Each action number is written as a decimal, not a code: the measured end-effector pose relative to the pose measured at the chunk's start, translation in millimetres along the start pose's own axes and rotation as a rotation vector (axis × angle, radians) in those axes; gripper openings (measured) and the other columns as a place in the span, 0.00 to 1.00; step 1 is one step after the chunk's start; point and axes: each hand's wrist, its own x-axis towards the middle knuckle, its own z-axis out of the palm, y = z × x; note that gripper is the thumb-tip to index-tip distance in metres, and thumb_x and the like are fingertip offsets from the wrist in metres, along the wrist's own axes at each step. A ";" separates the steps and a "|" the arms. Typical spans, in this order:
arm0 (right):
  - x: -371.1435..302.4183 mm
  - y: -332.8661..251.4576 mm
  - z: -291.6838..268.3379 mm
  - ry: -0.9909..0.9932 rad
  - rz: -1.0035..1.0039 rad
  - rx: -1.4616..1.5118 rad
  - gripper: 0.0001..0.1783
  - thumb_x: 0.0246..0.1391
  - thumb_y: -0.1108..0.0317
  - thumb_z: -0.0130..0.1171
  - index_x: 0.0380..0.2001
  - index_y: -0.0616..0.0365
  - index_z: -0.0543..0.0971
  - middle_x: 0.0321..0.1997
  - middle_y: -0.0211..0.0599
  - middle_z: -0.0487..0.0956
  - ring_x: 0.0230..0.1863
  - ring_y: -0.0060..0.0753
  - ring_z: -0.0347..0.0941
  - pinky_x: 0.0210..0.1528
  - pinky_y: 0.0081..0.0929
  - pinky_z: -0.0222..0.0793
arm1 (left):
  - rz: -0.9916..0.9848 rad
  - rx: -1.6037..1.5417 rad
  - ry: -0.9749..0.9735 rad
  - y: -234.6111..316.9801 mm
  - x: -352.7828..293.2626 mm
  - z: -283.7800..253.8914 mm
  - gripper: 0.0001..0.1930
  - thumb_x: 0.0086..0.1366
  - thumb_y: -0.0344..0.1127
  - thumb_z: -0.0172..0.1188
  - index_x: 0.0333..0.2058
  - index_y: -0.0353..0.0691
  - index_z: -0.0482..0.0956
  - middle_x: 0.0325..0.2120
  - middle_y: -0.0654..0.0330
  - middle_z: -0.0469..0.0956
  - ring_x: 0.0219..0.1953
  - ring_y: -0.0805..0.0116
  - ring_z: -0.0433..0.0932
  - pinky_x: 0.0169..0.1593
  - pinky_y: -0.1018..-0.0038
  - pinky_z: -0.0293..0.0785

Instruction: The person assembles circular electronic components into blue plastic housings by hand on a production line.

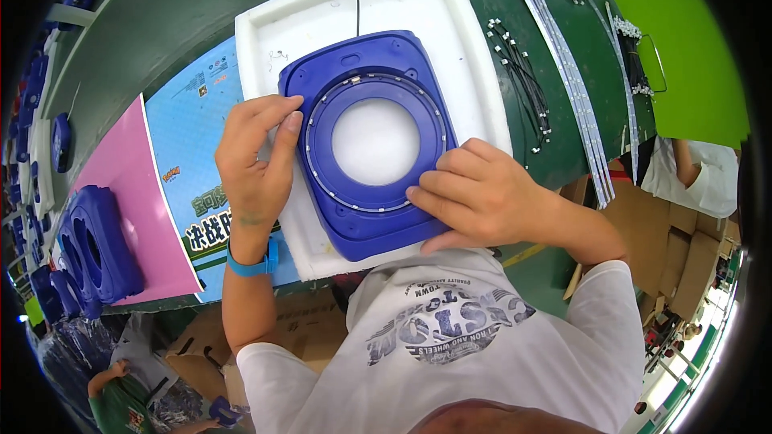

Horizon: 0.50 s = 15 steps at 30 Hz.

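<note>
A blue plastic housing (pixel 346 233) with rounded corners and a large round opening lies in front of me, inside a white foam tray (pixel 482 56). An LED strip (pixel 368 209) runs in a ring around the opening. At the housing's left edge, the thumb and forefinger of my left hand (pixel 259 153) are closed on the rim. My right hand (pixel 474 197) grips the lower right side, its curled fingertips on the housing beside the LED strip. Its thumb is near the lower edge. A thin black cable (pixel 357 12) extends from the housing's far side.
Bundled black connector leads (pixel 521 80) and long white LED strips (pixel 575 84) lie on the green table to the right, with a bright green panel (pixel 683 56) beyond. Printed sheets (pixel 133 209) and more blue housings (pixel 100 241) are at left. Other people are at both sides.
</note>
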 end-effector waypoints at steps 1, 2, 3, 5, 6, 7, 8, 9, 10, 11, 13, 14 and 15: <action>0.8 0.5 -1.6 -0.005 -0.002 -0.004 0.38 0.47 0.40 0.76 0.47 0.65 0.86 0.46 0.39 0.82 0.44 0.41 0.77 0.42 0.37 0.71 | -0.009 -0.009 -0.016 -0.4 -0.1 -0.2 0.09 0.67 0.23 0.70 0.45 0.34 0.90 0.43 0.53 0.86 0.46 0.59 0.83 0.51 0.68 0.79; 1.3 1.4 -2.9 0.016 0.030 -0.035 0.37 0.45 0.39 0.74 0.43 0.65 0.85 0.44 0.39 0.80 0.44 0.41 0.75 0.43 0.36 0.70 | -0.010 -0.014 -0.011 -1.2 0.0 -0.4 0.09 0.67 0.23 0.70 0.45 0.34 0.90 0.43 0.53 0.86 0.46 0.59 0.83 0.51 0.68 0.79; 1.7 1.8 -4.4 0.037 0.062 -0.066 0.36 0.44 0.38 0.72 0.40 0.64 0.84 0.43 0.38 0.78 0.45 0.41 0.74 0.45 0.36 0.70 | 0.034 0.012 -0.020 -1.4 -0.2 -0.2 0.09 0.66 0.23 0.70 0.45 0.35 0.90 0.43 0.54 0.86 0.46 0.59 0.83 0.51 0.68 0.79; 1.5 3.2 0.0 0.053 0.074 -0.058 0.37 0.45 0.36 0.72 0.38 0.64 0.83 0.42 0.39 0.78 0.45 0.41 0.74 0.44 0.36 0.70 | 0.075 0.033 -0.027 -1.5 -0.6 -0.1 0.10 0.66 0.23 0.71 0.45 0.35 0.90 0.43 0.55 0.86 0.46 0.58 0.83 0.51 0.68 0.79; 1.5 3.8 2.1 0.077 0.087 -0.047 0.38 0.45 0.34 0.71 0.37 0.64 0.83 0.42 0.39 0.78 0.44 0.41 0.74 0.44 0.36 0.70 | 0.084 0.048 -0.050 -1.5 -1.2 -0.9 0.10 0.67 0.22 0.70 0.46 0.33 0.90 0.44 0.54 0.85 0.47 0.59 0.83 0.52 0.68 0.78; 2.5 4.4 0.5 0.073 0.087 -0.047 0.38 0.45 0.34 0.71 0.37 0.64 0.83 0.42 0.39 0.78 0.44 0.41 0.74 0.44 0.36 0.70 | 0.092 0.063 -0.073 -1.5 -1.3 -1.5 0.10 0.68 0.22 0.69 0.47 0.32 0.89 0.46 0.53 0.85 0.48 0.59 0.83 0.54 0.69 0.78; 4.1 5.2 -2.1 0.046 0.097 -0.029 0.38 0.46 0.34 0.71 0.38 0.64 0.83 0.41 0.40 0.78 0.44 0.42 0.74 0.44 0.36 0.71 | 0.091 0.062 -0.071 -1.0 -0.8 -1.4 0.10 0.68 0.22 0.69 0.47 0.32 0.89 0.46 0.53 0.85 0.48 0.59 0.83 0.54 0.69 0.78; 5.3 4.7 -2.9 0.020 0.109 -0.011 0.38 0.47 0.34 0.70 0.38 0.65 0.83 0.41 0.40 0.78 0.44 0.42 0.74 0.43 0.37 0.71 | 0.097 0.066 -0.076 -0.1 -0.8 -1.7 0.10 0.68 0.22 0.69 0.47 0.32 0.89 0.46 0.53 0.85 0.49 0.59 0.83 0.54 0.69 0.78; 6.5 4.1 -2.3 0.019 0.108 -0.011 0.38 0.47 0.34 0.70 0.38 0.65 0.83 0.41 0.40 0.78 0.44 0.42 0.74 0.43 0.37 0.71 | 0.104 0.071 -0.080 0.6 -1.1 -2.1 0.10 0.68 0.22 0.69 0.46 0.31 0.89 0.46 0.53 0.85 0.49 0.59 0.83 0.54 0.68 0.78; 8.3 3.3 -1.7 0.019 0.085 -0.018 0.37 0.47 0.35 0.71 0.38 0.65 0.84 0.41 0.40 0.78 0.43 0.42 0.75 0.43 0.37 0.71 | 0.104 0.072 -0.079 1.0 -2.0 -2.6 0.10 0.68 0.22 0.69 0.46 0.31 0.89 0.46 0.53 0.85 0.49 0.59 0.83 0.54 0.68 0.78; 8.9 2.8 -1.0 0.020 0.059 -0.040 0.37 0.46 0.37 0.72 0.39 0.65 0.84 0.40 0.39 0.78 0.43 0.41 0.75 0.42 0.36 0.71 | 0.108 0.074 -0.044 0.8 -0.2 -1.5 0.10 0.63 0.21 0.72 0.44 0.34 0.90 0.45 0.55 0.85 0.47 0.57 0.82 0.51 0.67 0.79; 5.3 -1.2 3.8 0.043 0.015 -0.071 0.35 0.46 0.39 0.73 0.39 0.65 0.84 0.40 0.39 0.79 0.42 0.40 0.75 0.42 0.36 0.71 | 0.117 0.073 -0.037 -0.1 -0.1 -2.0 0.10 0.63 0.21 0.72 0.44 0.34 0.90 0.45 0.55 0.85 0.47 0.57 0.82 0.51 0.67 0.79; 3.5 -3.4 5.6 0.065 -0.032 -0.099 0.33 0.45 0.42 0.73 0.39 0.65 0.84 0.40 0.38 0.79 0.42 0.40 0.75 0.41 0.35 0.71 | 0.115 0.063 -0.014 -1.7 -1.6 -2.3 0.10 0.67 0.23 0.69 0.46 0.34 0.89 0.46 0.54 0.85 0.48 0.57 0.82 0.52 0.67 0.79</action>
